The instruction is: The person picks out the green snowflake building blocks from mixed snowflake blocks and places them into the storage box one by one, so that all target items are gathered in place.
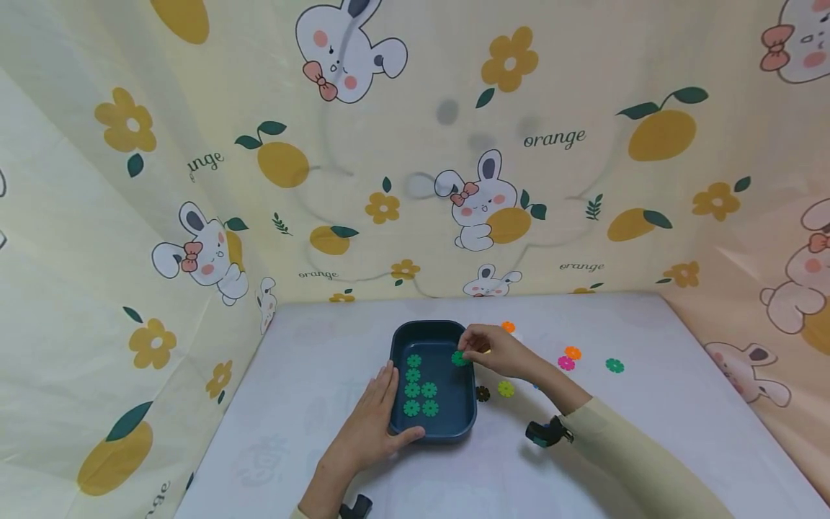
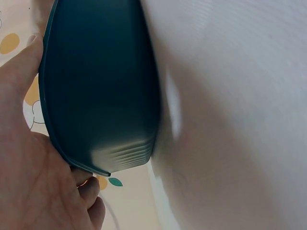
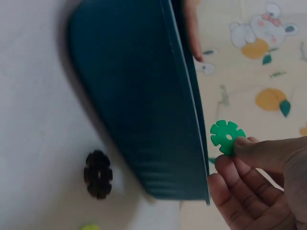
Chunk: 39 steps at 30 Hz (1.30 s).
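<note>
A dark blue tray (image 1: 446, 425) holds several green flower-shaped discs (image 1: 412, 390) in rows toward its left side. My left hand (image 1: 371, 411) rests against the tray's near left corner, its fingers straight along the left side and the thumb along the near edge. In the left wrist view, the tray's outer wall (image 2: 100, 86) stands beside the palm. My right hand (image 1: 499, 351) pinches one green flower-shaped disc (image 3: 227, 136) between thumb and fingertip. That disc is over the right rim of the tray in the head view, near its far end.
Right of the tray lie a dark brown disc (image 1: 483, 393), a yellow-green one (image 1: 506, 389), two orange discs, one of them (image 1: 573, 353) farther right, a pink one (image 1: 566, 363) and a green one (image 1: 614, 365). A patterned cloth (image 1: 415, 144) hangs behind the white table (image 1: 292, 447).
</note>
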Tool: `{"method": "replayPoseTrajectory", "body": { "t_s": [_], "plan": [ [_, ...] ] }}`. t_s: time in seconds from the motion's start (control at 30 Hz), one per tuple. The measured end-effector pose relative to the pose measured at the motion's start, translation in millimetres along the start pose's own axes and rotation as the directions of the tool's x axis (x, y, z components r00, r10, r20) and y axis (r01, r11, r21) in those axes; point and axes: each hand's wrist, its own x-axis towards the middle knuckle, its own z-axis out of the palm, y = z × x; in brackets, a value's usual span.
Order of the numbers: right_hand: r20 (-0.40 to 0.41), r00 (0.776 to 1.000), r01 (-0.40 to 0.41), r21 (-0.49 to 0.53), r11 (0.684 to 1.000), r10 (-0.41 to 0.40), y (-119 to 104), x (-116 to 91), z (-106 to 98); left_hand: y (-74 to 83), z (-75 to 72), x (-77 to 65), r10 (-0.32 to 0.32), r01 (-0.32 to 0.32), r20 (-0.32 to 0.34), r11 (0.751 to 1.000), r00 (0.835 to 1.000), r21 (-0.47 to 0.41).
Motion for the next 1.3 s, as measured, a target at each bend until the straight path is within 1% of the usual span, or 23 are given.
{"method": "replayPoseTrajectory", "body": {
  "t_s": [0.13,0.27,0.33,0.47,0.7,0.83,1.17,1.3],
  "plan": [
    [0.057,0.998,0.025,0.000,1.000,-0.025,-1,16,7,-0.2,-0.7,0.1,0.007,-0.007,0.003,1.000,1.000,-0.002],
    [0.119,0.991,0.057,-0.014,0.998,-0.055,1,31,13,0.0,-1.4,0.1,0.011,-0.010,0.010,1.000,1.000,-0.007],
    [0.146,0.988,0.059,-0.029,0.998,-0.054,2,38,16,-0.2,-1.7,0.1,0.010,-0.010,0.015,1.000,1.000,-0.007],
    [0.196,0.980,0.046,-0.066,0.997,-0.032,3,51,24,-0.7,-2.1,-0.1,0.017,-0.017,0.018,1.000,1.000,-0.011],
    [0.270,0.963,0.051,-0.155,0.987,-0.007,1,68,36,-1.5,-2.6,-1.0,0.020,-0.020,0.011,1.000,1.000,-0.016],
    [0.311,0.950,0.031,-0.187,0.982,0.029,1,75,41,-1.8,-2.1,-0.8,0.021,-0.021,0.012,1.000,1.000,-0.015],
    [0.334,0.935,-0.017,-0.286,0.958,0.117,-1,84,54,-3.0,-0.5,-0.3,0.022,-0.022,0.013,1.000,1.000,-0.007],
    [0.325,0.935,-0.032,-0.319,0.947,0.141,-3,84,56,-3.1,-1.4,-0.9,0.022,-0.022,0.010,1.000,1.000,-0.012]
  ]
}}
